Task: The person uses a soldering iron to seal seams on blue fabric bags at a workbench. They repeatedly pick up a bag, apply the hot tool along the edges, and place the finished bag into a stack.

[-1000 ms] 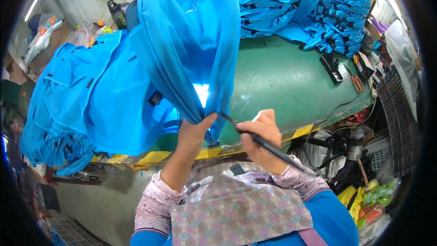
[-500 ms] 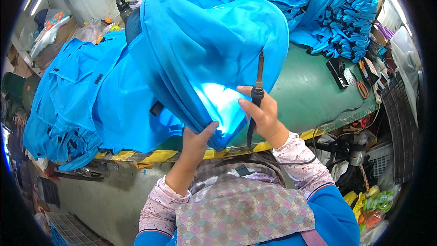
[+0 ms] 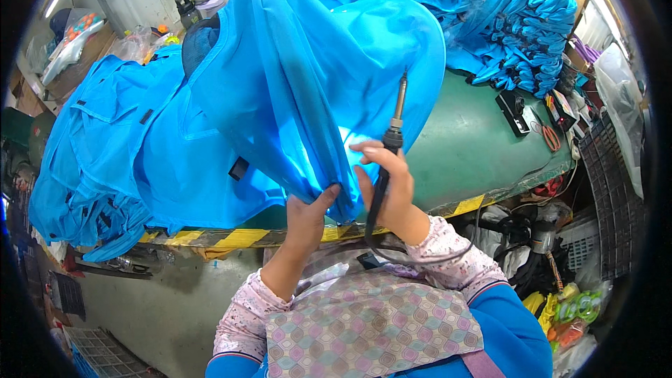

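A large bright blue fabric piece (image 3: 245, 98) with a curved, dark-shaded seamed edge stands up over the table in front of me. My left hand (image 3: 310, 217) grips its lower edge, thumb on top and fingers hidden behind the cloth. In my right hand (image 3: 392, 185) is a soldering iron (image 3: 396, 122), its metal tip pointing up and its black cable hanging below. The index finger and thumb of that hand reach toward the seam, beside a brightly lit patch of cloth. The iron's tip appears in front of the fabric; I cannot tell whether it touches.
The green table (image 3: 483, 140) has a yellow-and-black striped front edge. A pile of blue fabric pieces (image 3: 518, 21) lies at the back right. Orange-handled scissors (image 3: 551, 138) and a black device (image 3: 513, 113) lie at the right. The iron's cable (image 3: 448, 260) loops over my right forearm.
The seamed edge of the blue fabric has swung to the right and stands more upright. My right hand has shifted slightly left and closer to the seam, still holding the soldering iron.
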Demonstrator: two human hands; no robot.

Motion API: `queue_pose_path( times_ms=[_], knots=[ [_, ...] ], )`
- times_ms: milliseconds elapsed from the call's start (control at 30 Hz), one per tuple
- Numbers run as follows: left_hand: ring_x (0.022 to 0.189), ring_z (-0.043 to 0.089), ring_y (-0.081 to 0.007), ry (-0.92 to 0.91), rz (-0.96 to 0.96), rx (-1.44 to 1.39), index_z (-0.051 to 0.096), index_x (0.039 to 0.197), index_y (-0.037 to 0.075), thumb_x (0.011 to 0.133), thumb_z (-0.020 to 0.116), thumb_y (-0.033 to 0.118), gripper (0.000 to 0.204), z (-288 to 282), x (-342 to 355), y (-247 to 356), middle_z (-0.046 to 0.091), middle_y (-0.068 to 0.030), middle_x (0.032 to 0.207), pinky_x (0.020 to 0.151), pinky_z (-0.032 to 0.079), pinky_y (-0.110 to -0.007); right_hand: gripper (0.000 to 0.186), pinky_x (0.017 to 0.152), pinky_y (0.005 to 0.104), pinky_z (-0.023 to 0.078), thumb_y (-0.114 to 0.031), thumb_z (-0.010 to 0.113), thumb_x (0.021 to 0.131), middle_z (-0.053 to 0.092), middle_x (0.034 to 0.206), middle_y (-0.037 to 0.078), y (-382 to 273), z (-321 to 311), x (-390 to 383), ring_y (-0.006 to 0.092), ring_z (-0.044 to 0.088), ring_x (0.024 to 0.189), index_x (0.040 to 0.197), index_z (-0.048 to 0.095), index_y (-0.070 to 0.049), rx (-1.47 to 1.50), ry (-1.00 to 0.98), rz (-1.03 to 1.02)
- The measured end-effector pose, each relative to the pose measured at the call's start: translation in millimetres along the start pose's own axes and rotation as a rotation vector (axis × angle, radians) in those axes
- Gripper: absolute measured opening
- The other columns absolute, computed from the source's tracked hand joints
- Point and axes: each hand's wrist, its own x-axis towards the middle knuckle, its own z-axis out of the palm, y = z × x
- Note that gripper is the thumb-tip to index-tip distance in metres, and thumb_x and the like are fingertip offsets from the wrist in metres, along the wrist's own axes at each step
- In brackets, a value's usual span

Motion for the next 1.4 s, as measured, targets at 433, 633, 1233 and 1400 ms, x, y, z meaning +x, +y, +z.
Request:
queue_pose_path(
  times_ms=[433, 633, 1233, 1400],
  knots=[
    [0.091, 0.065, -0.0144, 0.075, 0.029, -0.074, 0.068, 0.112, 0.001, 0.09, 0.073, 0.012, 0.024, 14.3, 1.1, -5.6, 0.07, -0.0048, 0.103, 0.084, 0.05, -0.03, 0.026, 0.065, 0.0328, 0.037, -0.02, 0.073, 0.084, 0.05, 0.066, -0.005, -35.0, -43.9, -12.4, 0.0154, 0.047, 0.063, 0.106, 0.069, -0.006, -0.259, -0.285, -0.348],
    [0.09, 0.064, -0.0141, 0.095, 0.021, 0.018, 0.068, 0.111, 0.001, 0.091, 0.072, 0.013, 0.023, 15.8, -1.9, -4.3, 0.071, -0.0044, 0.102, 0.084, 0.049, -0.03, 0.027, 0.067, 0.0361, 0.037, -0.02, 0.072, 0.08, 0.053, 0.069, -0.004, -31.1, -38.1, -13.5, 0.0177, 0.048, 0.065, 0.105, 0.069, -0.01, -0.311, -0.292, -0.32],
    [0.108, 0.061, -0.0291, 0.092, 0.565, 0.969, 0.052, 0.125, 0.001, 0.088, 0.074, 0.031, 0.053, 15.2, 41.6, 190.8, 0.059, -0.0158, 0.12, 0.094, 0.05, -0.037, 0.047, 0.103, 0.0451, 0.043, 0.004, 0.061, 0.088, 0.053, 0.135, 0.023, 56.0, -48.1, 49.2, 0.0359, 0.053, 0.12, 0.13, 0.046, -0.005, -0.466, 0.156, -0.035],
    [0.09, 0.063, -0.0305, 0.208, 0.557, 0.945, 0.06, 0.11, -0.004, 0.082, 0.066, 0.028, 0.043, -11.4, 137.4, 214.4, 0.065, -0.0196, 0.103, 0.082, 0.05, -0.042, 0.047, 0.101, 0.0439, 0.043, 0.001, 0.064, 0.086, 0.056, 0.131, 0.021, 46.1, -48.8, 44.6, 0.0351, 0.053, 0.117, 0.129, 0.046, -0.007, -0.407, 0.203, 0.03]
  ],
)
